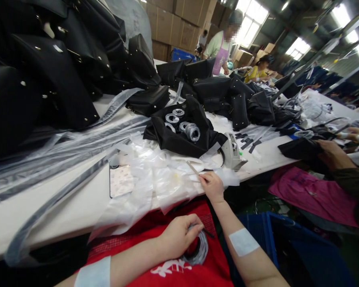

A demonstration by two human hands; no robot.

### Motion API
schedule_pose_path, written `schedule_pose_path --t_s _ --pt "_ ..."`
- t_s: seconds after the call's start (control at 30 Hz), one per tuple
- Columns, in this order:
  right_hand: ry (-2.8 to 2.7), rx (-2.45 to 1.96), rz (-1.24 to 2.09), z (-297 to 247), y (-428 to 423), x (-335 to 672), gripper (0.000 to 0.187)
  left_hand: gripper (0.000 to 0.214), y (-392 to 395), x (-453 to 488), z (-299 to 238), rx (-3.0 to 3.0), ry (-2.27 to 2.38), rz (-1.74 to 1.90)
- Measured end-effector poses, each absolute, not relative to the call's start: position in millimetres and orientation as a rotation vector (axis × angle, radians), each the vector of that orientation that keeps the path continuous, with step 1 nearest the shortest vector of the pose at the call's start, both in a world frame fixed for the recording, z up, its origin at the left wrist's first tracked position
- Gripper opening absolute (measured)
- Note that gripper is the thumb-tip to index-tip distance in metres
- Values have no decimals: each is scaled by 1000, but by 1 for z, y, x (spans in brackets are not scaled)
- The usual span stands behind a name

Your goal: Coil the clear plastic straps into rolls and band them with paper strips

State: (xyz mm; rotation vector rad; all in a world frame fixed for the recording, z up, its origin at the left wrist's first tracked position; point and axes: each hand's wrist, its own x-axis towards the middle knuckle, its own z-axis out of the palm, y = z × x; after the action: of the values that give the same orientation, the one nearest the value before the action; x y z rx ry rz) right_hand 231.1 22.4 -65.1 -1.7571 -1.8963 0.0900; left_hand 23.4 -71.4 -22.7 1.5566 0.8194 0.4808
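Observation:
My left hand (181,235) is closed around a coiled strap (201,251), wrapped in clear film, over my red apron (131,239). A short dark end sticks out past the fingers. At the table edge, my right hand (212,185) pinches a thin, narrow strip (193,167) whose kind I cannot make out. Beneath it lie crumpled clear plastic bags (167,183). Just beyond is a grey tape dispenser (231,151). An open black bag (179,145) behind holds several wrapped coils (193,132).
Black handbags (54,71) are piled at left and along the back. Long film-wrapped straps (44,211) cross the white table (74,203), beside a patterned phone (121,181). A blue crate (269,235) stands below right. A co-worker's hand (335,153) handles black material at right.

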Motion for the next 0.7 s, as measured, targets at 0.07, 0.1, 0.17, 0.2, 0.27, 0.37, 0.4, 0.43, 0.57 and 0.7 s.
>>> schedule_pose_path --t_s 0.07,0.1,0.17,0.2,0.27,0.37,0.4,0.43,0.57,0.7 --pt "-1866 -1749 128 -70 24 233 17 25 -71 25 -23 1556 821 477" --pt "-1854 -1745 149 -72 25 234 17 24 -70 25 -23 1555 823 475" --pt "-1838 -1738 190 -73 28 237 18 24 -70 26 -24 1552 833 471" --pt "-1833 -1738 208 -73 28 238 18 24 -70 26 -25 1551 838 470" --pt "-1826 -1744 236 -73 29 239 19 24 -69 26 -26 1551 834 475" --pt "-1826 -1754 252 -73 29 239 20 24 -69 26 -27 1553 826 484" --pt "-1829 -1757 252 -73 29 239 21 24 -69 26 -26 1556 829 480" --pt "-1835 -1759 247 -73 28 239 22 24 -68 26 -26 1560 835 472" --pt "-1881 -1767 204 -71 27 237 24 25 -66 27 -23 1577 850 447" --pt "-1951 -1806 133 -68 24 235 25 25 -66 26 -24 1575 841 456"
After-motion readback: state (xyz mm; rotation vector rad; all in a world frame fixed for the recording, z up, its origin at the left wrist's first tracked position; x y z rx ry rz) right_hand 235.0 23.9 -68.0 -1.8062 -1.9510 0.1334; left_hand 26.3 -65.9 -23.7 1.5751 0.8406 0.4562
